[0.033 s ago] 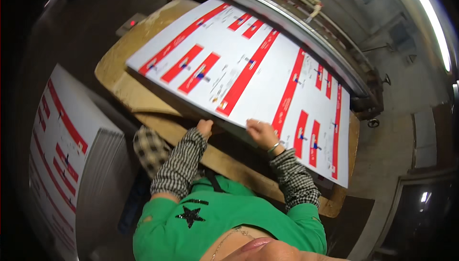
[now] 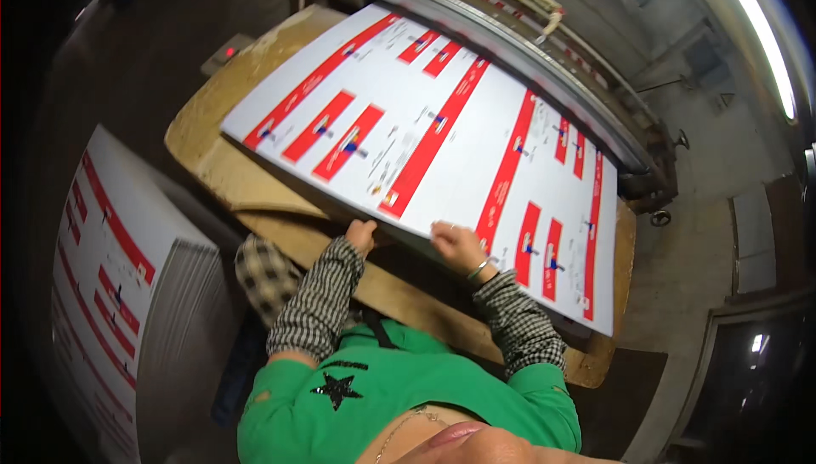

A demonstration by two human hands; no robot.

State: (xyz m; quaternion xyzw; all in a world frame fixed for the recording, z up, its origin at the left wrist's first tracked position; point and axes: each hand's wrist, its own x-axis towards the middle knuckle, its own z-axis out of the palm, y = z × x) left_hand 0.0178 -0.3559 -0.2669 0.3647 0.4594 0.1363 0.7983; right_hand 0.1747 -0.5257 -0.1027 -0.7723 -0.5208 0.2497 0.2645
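Observation:
A large white printed sheet (image 2: 459, 166) with red bands and small blue marks lies sloping on the worn wooden table, its far edge against the metal roller (image 2: 510, 39). My left hand (image 2: 361, 234) is closed at the sheet's near edge, thumb uppermost, its other fingers mostly hidden. Farther right along the same edge, my right hand (image 2: 459, 247) grips the sheet between thumb and curled fingers. A dark band shows under the near edge; I cannot tell whether it is shadow or more sheets.
The wooden table (image 2: 204, 137) has rounded corners and juts out left of the sheet. On my left stands a tall stack of similar printed sheets (image 2: 110, 234). Pipes and a small handwheel (image 2: 660, 218) belong to the roller machine. A red light (image 2: 229, 52) glows at the far left.
Red-and-white print now shows behind the roller, where it did not before. My right hand has shifted slightly left and down in view, along with the sheet's near edge. My left hand barely moves.

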